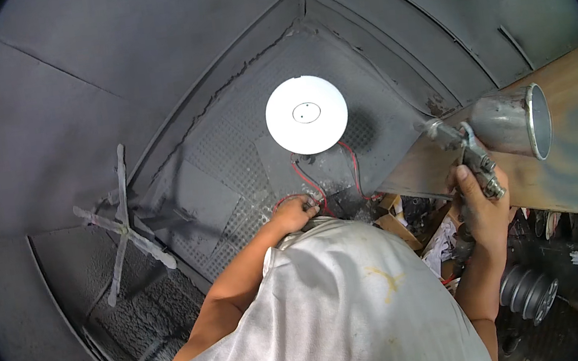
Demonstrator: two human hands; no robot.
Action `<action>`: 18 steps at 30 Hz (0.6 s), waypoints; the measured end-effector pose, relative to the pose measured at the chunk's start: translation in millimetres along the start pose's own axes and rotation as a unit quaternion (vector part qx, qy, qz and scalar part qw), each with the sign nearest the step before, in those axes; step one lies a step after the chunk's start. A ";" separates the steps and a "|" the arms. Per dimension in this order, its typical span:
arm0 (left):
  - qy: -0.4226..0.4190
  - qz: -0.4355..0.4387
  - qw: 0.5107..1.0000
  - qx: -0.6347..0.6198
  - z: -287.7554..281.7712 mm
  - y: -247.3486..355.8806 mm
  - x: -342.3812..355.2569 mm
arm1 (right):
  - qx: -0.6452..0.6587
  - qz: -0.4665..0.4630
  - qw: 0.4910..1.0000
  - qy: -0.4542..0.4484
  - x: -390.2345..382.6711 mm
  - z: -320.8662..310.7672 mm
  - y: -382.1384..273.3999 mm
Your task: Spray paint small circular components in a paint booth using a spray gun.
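My right hand (486, 210) is wrapped round the handle of a spray gun (472, 158), raised on the right side. A large grey metal cup (502, 124) joins the gun, its round mouth turned to the right. In front of me is a white round disc (308, 124) with a small oval and two dark dots at its middle. Red and dark wires (356, 165) run below the disc. Close to my waist, my left hand (295, 214) has its fingers curled beside a red wire; what they hold, if anything, is hidden.
A grey cross-shaped stand (123, 230) is at the left. Grey-coated walls (178, 42) meet in the far corner. At the right are a wooden board (431, 163), an open cardboard box (399, 228) and a wheel rim (530, 293). Dark textured material (153, 305) lies lower left.
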State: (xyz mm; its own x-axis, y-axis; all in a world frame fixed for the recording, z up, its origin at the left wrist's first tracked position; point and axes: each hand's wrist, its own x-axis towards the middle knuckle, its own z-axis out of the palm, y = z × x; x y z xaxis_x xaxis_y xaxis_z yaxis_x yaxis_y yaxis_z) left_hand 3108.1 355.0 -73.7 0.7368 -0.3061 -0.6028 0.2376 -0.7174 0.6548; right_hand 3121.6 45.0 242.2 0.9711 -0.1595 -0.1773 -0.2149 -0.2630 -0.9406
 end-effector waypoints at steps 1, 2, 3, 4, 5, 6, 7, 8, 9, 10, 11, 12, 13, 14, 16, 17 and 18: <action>-0.005 0.008 1.000 0.010 -0.8 2.1 0.5 | 0.021 0.007 1.000 -0.016 -3.0 8.2 -7.1; -0.010 0.016 1.000 0.020 -2.0 3.7 0.7 | 0.042 -0.004 0.999 -0.024 -7.4 15.8 -9.6; -0.010 0.017 1.000 0.021 -2.5 3.1 2.3 | 0.056 -0.001 0.997 -0.049 -10.8 20.1 -11.9; -0.019 0.024 0.999 0.012 -2.5 1.3 4.7 | 0.070 0.002 0.995 -0.075 -14.2 23.9 -15.3; -0.027 0.031 0.999 0.001 -2.1 -1.2 7.3 | 0.105 0.032 0.988 -0.112 -18.3 29.0 -25.4; -0.026 0.031 0.999 0.001 0.9 -6.5 10.3 | 0.122 0.057 0.979 -0.155 -21.5 29.6 -27.5; -0.013 0.033 0.999 0.008 5.7 -13.4 13.2 | 0.130 0.068 0.969 -0.200 -24.9 31.8 -33.3; -0.003 0.037 0.999 0.016 4.8 -11.5 13.2 | 0.139 0.078 0.957 -0.241 -27.2 32.8 -37.3; -0.019 0.034 0.999 0.008 2.8 -10.4 13.6 | 0.130 0.085 0.943 -0.293 -25.4 31.8 -33.2; -0.035 0.031 0.999 -0.001 0.6 -9.3 13.7 | 0.130 0.086 0.944 -0.292 -24.1 34.1 -28.3; -0.022 0.039 0.999 0.005 2.5 -10.7 12.0 | 0.117 0.071 0.945 -0.298 -24.2 36.9 -23.5; -0.022 0.038 0.999 0.003 4.5 -11.7 11.7 | 0.105 0.057 0.945 -0.305 -24.2 39.3 -18.9; -0.020 0.027 0.999 0.010 6.4 -12.8 11.5 | 0.080 0.057 0.958 -0.268 -25.3 40.6 -14.9; -0.017 0.016 1.000 0.018 6.6 -12.4 11.6 | 0.079 0.057 0.958 -0.270 -23.8 40.3 -9.9; -0.016 0.014 0.999 0.033 6.5 -12.3 8.7 | 0.037 0.031 0.984 -0.173 -19.5 33.0 -1.1; -0.014 -0.001 0.999 0.033 5.2 -10.5 5.8 | 0.049 0.043 0.989 -0.132 -19.2 28.4 0.5; -0.013 -0.015 0.999 0.032 4.2 -9.3 3.2 | 0.015 0.013 0.996 -0.086 -17.0 21.8 11.6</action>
State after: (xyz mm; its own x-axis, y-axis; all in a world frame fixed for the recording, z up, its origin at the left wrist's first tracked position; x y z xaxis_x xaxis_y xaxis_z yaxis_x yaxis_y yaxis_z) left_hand 3105.5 358.0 -83.7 0.7126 -0.2998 -0.6343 0.2174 -0.7652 0.6059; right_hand 3104.9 65.4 228.0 0.9691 0.0008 -0.2465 -0.2396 -0.2317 -0.9428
